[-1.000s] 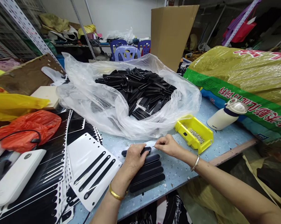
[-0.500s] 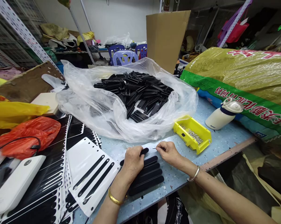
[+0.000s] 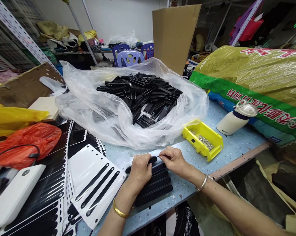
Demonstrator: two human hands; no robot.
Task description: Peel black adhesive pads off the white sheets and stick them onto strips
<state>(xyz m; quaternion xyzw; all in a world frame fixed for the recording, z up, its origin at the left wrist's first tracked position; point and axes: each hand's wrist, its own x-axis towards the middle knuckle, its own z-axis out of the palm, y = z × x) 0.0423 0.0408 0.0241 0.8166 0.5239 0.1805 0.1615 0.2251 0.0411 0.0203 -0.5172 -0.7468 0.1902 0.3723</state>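
Observation:
My left hand (image 3: 140, 168) is closed around a black round-ended strip (image 3: 152, 160), whose two ends stick out on either side of the fingers. My right hand (image 3: 172, 159) pinches a thin dark sliver (image 3: 158, 156) at the strip's right end; its kind is too small to tell. Below both hands, several similar padded black strips (image 3: 154, 189) lie side by side on the blue speckled table (image 3: 184, 183). Left of them rests a white sheet (image 3: 85, 159) carrying three narrow black strips with holed ends.
A clear plastic bag (image 3: 88, 121) full of black comb-like pieces (image 3: 140, 88) fills the table's middle. A yellow bin (image 3: 200, 150) holds small metal parts. Farther right stand a white bottle (image 3: 232, 123) and a large sack (image 3: 251, 72). Black sheets (image 3: 49, 170) and a white device (image 3: 17, 196) lie left.
My right hand has moved a little left, bringing the dark sliver up to the end of the held strip. My left hand keeps its hold. The view has shifted slightly.

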